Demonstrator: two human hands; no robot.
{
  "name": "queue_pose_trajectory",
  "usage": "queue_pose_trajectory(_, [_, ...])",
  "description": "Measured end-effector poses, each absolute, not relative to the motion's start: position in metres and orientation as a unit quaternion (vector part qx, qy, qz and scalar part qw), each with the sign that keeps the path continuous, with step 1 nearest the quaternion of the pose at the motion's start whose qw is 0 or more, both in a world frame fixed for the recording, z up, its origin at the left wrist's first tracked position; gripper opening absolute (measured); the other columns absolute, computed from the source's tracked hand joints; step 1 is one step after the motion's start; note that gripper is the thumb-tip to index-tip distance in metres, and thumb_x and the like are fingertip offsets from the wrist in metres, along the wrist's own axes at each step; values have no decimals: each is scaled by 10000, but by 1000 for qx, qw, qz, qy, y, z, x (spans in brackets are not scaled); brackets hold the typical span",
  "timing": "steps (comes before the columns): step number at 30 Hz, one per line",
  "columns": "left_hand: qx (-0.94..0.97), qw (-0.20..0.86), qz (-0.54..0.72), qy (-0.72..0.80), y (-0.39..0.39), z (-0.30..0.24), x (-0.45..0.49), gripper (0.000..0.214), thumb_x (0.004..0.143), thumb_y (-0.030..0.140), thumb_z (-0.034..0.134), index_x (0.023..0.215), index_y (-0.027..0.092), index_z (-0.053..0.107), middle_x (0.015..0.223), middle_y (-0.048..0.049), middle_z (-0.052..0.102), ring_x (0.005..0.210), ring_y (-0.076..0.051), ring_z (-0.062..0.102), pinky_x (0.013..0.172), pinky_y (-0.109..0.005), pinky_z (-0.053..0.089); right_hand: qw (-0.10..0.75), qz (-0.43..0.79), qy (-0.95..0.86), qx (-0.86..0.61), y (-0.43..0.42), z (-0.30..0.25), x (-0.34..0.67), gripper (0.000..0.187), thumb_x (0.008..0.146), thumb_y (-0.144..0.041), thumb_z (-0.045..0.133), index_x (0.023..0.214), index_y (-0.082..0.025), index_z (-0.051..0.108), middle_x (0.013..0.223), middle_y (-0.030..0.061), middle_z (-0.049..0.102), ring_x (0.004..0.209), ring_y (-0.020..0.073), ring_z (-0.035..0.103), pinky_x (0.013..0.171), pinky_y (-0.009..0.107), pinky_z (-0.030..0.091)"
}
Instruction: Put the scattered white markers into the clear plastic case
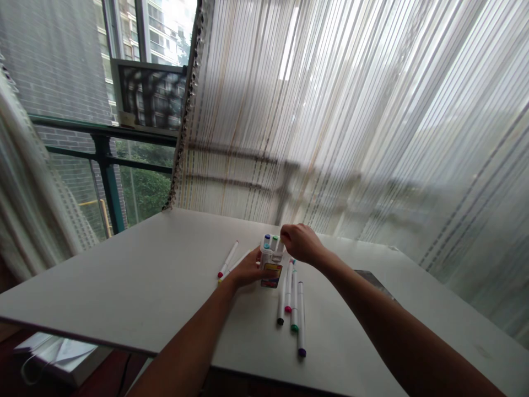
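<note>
A white marker box [271, 274] is being held upright over the bench [124, 281], with its long axis standing vertical. It is being clasped from its left side by the left grip [248, 269], whose fingers [257, 263] are being pressed around it. The right grip [301, 243] is being kept at the box's top, beside the upright markers [270, 241] standing in it; whether a marker is being pinched cannot be told, since the fingertips are being hidden. Four loose markers [291, 303] are being left lying just right of the box, and two slanted markers [228, 259] just left of it.
</note>
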State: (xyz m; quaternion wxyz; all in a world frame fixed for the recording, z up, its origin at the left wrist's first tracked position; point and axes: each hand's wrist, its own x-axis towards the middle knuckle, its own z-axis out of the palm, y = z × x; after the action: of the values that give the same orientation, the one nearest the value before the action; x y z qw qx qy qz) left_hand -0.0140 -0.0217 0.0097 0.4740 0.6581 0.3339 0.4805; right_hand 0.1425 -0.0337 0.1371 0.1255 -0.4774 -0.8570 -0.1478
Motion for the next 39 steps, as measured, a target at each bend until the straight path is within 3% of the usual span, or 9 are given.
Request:
queue_pose_trajectory(7, [660, 472, 483, 329, -21, 9, -14, 539, 515, 366, 847, 914, 142, 563, 846, -71, 627, 753, -200, 590, 727, -363, 440, 119, -145, -859, -476, -35, 138, 141, 291, 850, -249, 418, 741, -161, 674, 718, 88, 664, 619, 166, 587, 536, 251, 323])
queue_pose_trajectory(12, [662, 471, 483, 328, -21, 9, -14, 537, 519, 366, 845, 920, 144, 565, 859, -73, 634, 761, -206, 601, 735, -366, 434, 123, -145, -856, -480, -31, 135, 140, 201, 810, -233, 484, 815, -174, 676, 793, 84, 675, 676, 174, 602, 564, 249, 349])
queue_pose_trajectory(26, [665, 468, 482, 326, -20, 8, -15, 509, 548, 331, 828, 938, 152, 555, 871, -61, 622, 774, -201, 597, 737, -352, 445, 178, -65, -876, -444, -44, 146, 135, 230, 828, -253, 510, 964, -177, 680, 814, 39, 688, 673, 142, 589, 603, 238, 383])
queue_pose_trajectory(31, [666, 470, 482, 321, -19, 6, -14, 560, 537, 330, 833, 984, 148, 548, 862, -66, 618, 779, -210, 588, 713, -349, 445, 142, -59, -910, -384, -54, 148, 125, 209, 827, -271, 524, 929, -214, 698, 770, 23, 683, 684, 144, 589, 619, 240, 383])
queue_pose_trajectory(39, [673, 468, 474, 321, -17, 5, -15, 516, 544, 375, 819, 915, 150, 539, 864, -47, 613, 754, -199, 587, 729, -349, 442, 114, -114, -892, -421, -39, 141, 136, 273, 764, -165, 501, 956, -190, 694, 879, 54, 690, 783, 181, 606, 648, 250, 396])
